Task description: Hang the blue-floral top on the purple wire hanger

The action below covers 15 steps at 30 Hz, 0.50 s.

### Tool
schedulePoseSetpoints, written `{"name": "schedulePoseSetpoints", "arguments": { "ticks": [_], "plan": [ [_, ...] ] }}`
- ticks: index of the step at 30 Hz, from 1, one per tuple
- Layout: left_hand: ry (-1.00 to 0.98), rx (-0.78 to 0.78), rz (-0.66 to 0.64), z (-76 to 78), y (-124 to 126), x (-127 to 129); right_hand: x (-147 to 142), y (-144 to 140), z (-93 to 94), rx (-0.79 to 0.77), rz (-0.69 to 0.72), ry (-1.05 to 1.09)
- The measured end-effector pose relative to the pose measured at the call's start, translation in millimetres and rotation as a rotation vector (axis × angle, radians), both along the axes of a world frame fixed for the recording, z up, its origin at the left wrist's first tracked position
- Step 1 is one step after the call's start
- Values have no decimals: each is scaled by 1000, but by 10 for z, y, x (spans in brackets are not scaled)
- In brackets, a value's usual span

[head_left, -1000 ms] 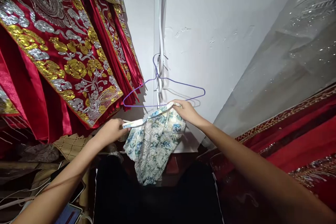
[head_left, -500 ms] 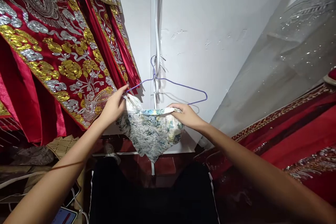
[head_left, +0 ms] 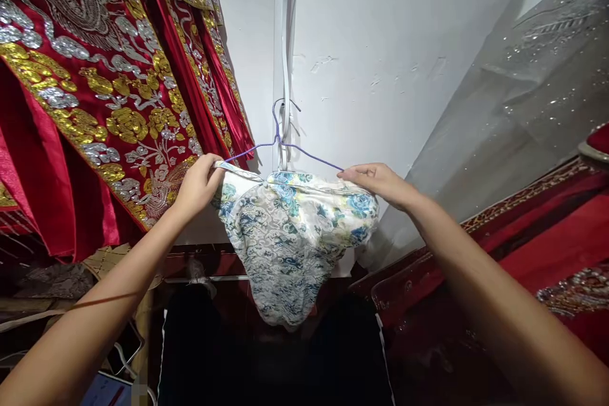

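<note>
A blue-and-white floral top (head_left: 290, 241) hangs from a purple wire hanger (head_left: 311, 155), whose two arms run down into its shoulders. The hanger's hook loops over a white strap (head_left: 285, 44) against the wall. With thumb and fingers my left hand (head_left: 197, 187) pinches the shoulder on the left, close to the hanger's arm. On the opposite side my right hand (head_left: 380, 184) is closed on the other shoulder, fingertips beside the hanger wire. The hanger's outer ends are hidden by the cloth and my hands.
Red garments with gold and silver embroidery (head_left: 128, 127) hang at the left. A clear plastic cover (head_left: 518, 89) and red cloth (head_left: 533, 254) stand at the right. Near the lower left lie a phone (head_left: 107, 388) and a white cable. My dark-clad legs are below.
My right hand has moved right and slightly up, drawing the top's shoulder out over the hanger's right arm. The top spreads wider and hangs lower. My left hand has shifted slightly left.
</note>
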<state>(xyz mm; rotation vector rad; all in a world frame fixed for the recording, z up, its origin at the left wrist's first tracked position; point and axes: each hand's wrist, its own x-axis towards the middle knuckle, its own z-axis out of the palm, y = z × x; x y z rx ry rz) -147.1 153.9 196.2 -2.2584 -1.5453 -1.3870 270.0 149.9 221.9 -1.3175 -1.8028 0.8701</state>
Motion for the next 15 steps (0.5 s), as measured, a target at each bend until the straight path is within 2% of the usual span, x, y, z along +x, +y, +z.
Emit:
{"name": "schedulePoseSetpoints", "arguments": {
  "ticks": [2,4,6,8,11,13,15],
  "plan": [
    [-53,-45,54,-15,25,-26,19,-104,73,-33,54,-103],
    [-67,-55,94,-7,47,-22,15,-196,138,25,26,-258],
    [-67,-25,87,39,61,18,3,-265,216,104,22,-392],
    [-83,27,48,117,68,86,6,-311,318,121,124,-449],
    [-98,99,-39,243,74,214,39,-343,461,-26,325,-377],
    [-110,108,-111,286,80,305,20,-342,477,-161,328,-226],
    [-124,63,-188,272,93,394,-93,-325,389,-227,277,-42]
  ]
}}
